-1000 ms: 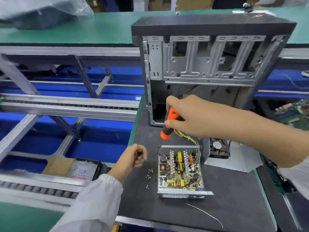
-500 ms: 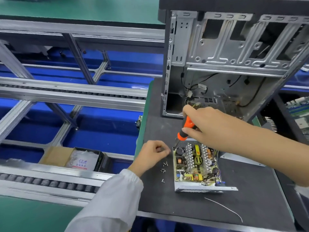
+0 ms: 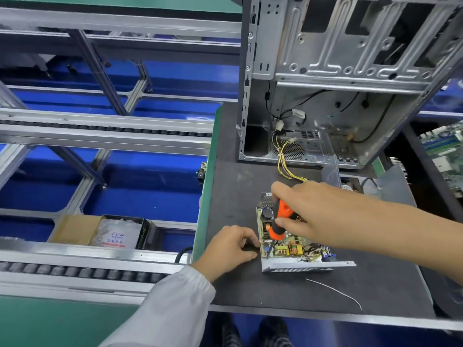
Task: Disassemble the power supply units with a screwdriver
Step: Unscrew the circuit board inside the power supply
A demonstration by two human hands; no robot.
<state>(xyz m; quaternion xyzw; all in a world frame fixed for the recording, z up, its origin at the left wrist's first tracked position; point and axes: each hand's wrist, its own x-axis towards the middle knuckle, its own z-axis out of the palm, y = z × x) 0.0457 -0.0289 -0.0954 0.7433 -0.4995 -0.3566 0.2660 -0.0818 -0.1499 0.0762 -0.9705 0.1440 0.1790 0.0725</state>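
My right hand [image 3: 313,216] grips the screwdriver [image 3: 280,222] tip-down over the PSU board [image 3: 288,249]; left hand [image 3: 229,249], fingers curled w/ tips pinching its casing edge, braces it on the bench [image 3: 250,284].

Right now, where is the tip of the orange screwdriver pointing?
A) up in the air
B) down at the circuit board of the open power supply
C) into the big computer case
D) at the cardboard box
B: the right hand holds the orange screwdriver angled down onto the circuit board of the open power supply.
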